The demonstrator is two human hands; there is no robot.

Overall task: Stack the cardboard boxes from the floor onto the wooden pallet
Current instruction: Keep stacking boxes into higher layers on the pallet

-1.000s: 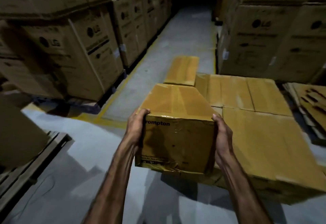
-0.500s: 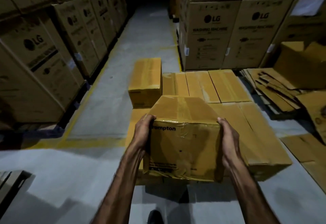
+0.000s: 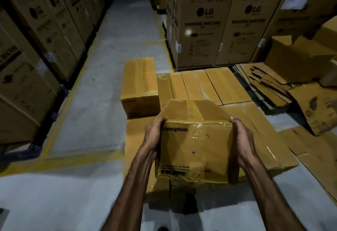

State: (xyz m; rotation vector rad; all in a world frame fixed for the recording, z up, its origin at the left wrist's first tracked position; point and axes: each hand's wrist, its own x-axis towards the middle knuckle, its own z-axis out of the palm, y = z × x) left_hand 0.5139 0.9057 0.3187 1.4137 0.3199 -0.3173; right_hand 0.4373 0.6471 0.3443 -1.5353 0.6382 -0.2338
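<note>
A taped brown carton marked "Crompton" (image 3: 195,150) is held in front of me, above a low layer of similar long cartons (image 3: 207,87). My left hand (image 3: 155,136) clasps its left side and my right hand (image 3: 242,139) its right side. The layer of cartons lies flat on the floor ahead; whatever is beneath it is hidden. One more long carton (image 3: 139,83) sits a level higher at the layer's far left. No wooden pallet shows in this view.
Tall stacks of LG washing-machine boxes (image 3: 204,28) stand behind the layer, and more line the left side (image 3: 32,52). A grey aisle with yellow floor lines (image 3: 116,48) runs between them. Flattened cardboard and open cartons (image 3: 284,85) lie at the right.
My view has swung to the right while both hands keep the carton. The pallet seen at the lower left a second ago has left the view. The low layer now lies straight ahead.
</note>
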